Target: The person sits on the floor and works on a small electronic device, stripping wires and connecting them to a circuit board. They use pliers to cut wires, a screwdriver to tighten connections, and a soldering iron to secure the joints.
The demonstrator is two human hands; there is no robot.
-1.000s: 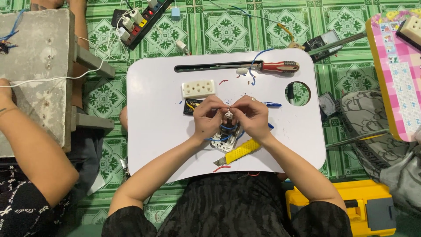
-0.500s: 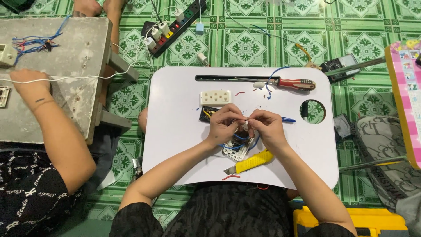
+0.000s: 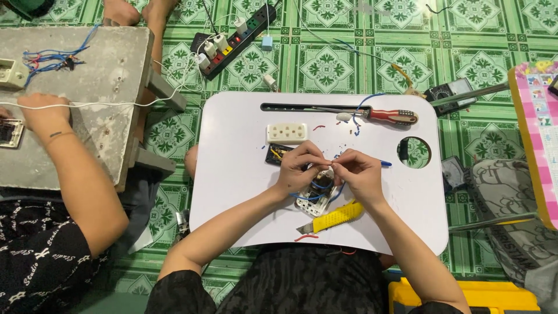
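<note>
My left hand (image 3: 299, 168) and my right hand (image 3: 359, 173) meet over the middle of a white lap table (image 3: 238, 174), fingertips pinched together on a thin blue wire (image 3: 314, 195). The wire loops down to a white socket part (image 3: 313, 200) lying under my hands. A black socket base (image 3: 274, 154) sits just left of my left hand, with a white socket faceplate (image 3: 286, 132) behind it. A yellow utility knife (image 3: 334, 216) lies in front of my right wrist.
A red-handled screwdriver (image 3: 388, 116) rests in the table's back groove. A black power strip (image 3: 232, 42) lies on the green tiled floor. To the left, another person's arm (image 3: 75, 174) rests on a grey table (image 3: 104, 87). A yellow case (image 3: 465, 296) sits at the bottom right.
The view has shifted, so the table sits further right and lower in frame. My hands stay pinched together over the socket part with only small finger movement.
</note>
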